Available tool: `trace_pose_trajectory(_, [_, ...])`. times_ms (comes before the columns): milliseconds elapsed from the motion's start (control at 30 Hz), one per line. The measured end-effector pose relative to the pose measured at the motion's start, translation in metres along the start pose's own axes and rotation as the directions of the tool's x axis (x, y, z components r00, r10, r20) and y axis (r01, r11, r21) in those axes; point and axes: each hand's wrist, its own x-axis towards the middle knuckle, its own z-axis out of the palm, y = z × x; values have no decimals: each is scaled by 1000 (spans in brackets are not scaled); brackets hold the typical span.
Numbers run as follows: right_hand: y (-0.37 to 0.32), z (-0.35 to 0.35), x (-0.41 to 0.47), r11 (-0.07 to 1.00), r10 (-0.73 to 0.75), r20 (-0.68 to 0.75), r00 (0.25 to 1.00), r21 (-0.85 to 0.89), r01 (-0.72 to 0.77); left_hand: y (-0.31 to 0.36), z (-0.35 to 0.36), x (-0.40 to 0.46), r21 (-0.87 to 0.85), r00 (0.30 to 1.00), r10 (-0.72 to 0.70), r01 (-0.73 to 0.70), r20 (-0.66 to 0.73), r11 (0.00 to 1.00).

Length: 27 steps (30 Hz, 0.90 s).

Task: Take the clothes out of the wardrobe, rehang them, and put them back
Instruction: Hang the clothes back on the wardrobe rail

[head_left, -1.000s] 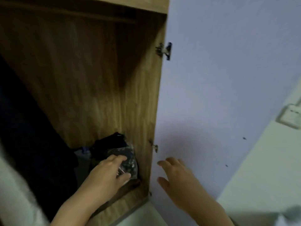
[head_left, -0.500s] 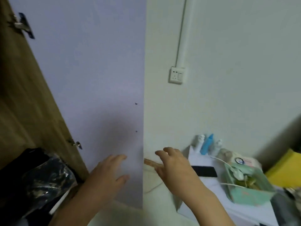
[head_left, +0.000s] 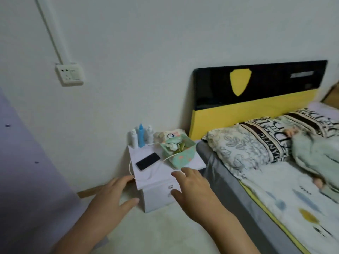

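Two empty hands held out over the floor, in front of a white table beside a bed.

The left hand (head_left: 111, 197) and right hand (head_left: 194, 189) have loose, spread fingers and hold nothing. On the white table (head_left: 156, 175) lie a black phone (head_left: 147, 161) with a white cable (head_left: 146, 178), a green box (head_left: 178, 152) and small bottles (head_left: 141, 137). The bed (head_left: 275, 180) has a black and yellow headboard (head_left: 256, 92). A wall socket (head_left: 69, 75) sits at the upper left.

Phone (head_left: 147, 161) on nightstand (head_left: 156, 178) — bed (head_left: 275, 180) beside
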Motion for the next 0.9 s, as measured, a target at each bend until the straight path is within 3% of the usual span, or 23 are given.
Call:
trace_pose_trajectory(433, [184, -48, -108, 894, 447, -76, 891, 57, -444, 178, 114, 55, 27, 902, 378, -392, 208, 920])
trace_pose_trajectory(900, [371, -82, -257, 662, 749, -99, 655, 150, -734, 392, 269, 54, -28, 685, 609, -655, 401, 755])
